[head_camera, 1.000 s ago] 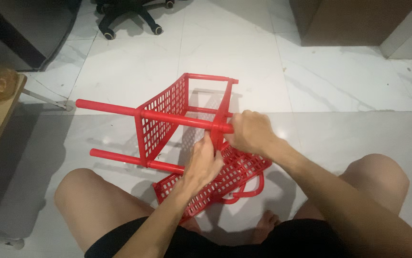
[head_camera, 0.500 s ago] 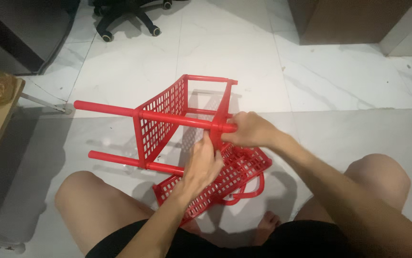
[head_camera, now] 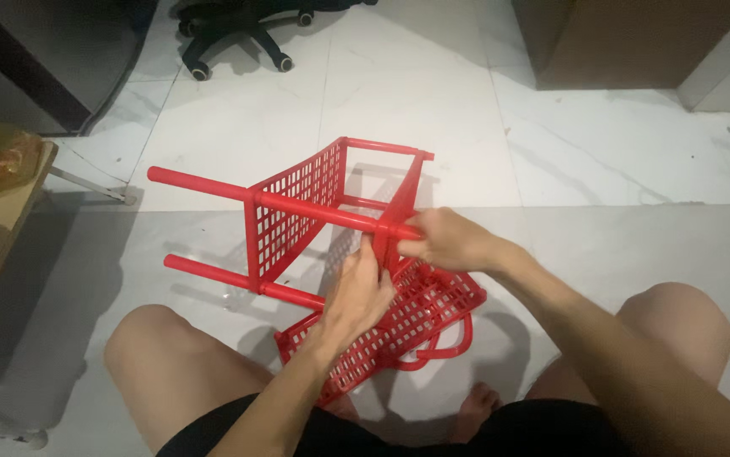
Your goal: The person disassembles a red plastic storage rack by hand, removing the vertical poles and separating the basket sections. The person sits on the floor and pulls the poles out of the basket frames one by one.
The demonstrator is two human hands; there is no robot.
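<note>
A red plastic shelf rack [head_camera: 293, 211] lies on its side on the white tiled floor between my knees. Its perforated shelves stand on edge, and two round red poles [head_camera: 212, 188] stick out to the left. My right hand [head_camera: 445, 239] is closed around the near end of the upper pole where it meets a shelf. My left hand [head_camera: 356, 292] presses on the lowest perforated shelf [head_camera: 420, 313] and the shelf corner just under my right hand. A loose red handle-like loop [head_camera: 450, 347] lies under that shelf.
A black office chair base [head_camera: 238, 30] stands at the back. A dark cabinet [head_camera: 35, 59] is at the far left and a brown cabinet [head_camera: 627, 38] at the far right. A wooden table edge [head_camera: 5, 220] with dishes juts in at left.
My right hand has slid slightly left along the upper pole. The rack and my left hand have stayed almost still.
</note>
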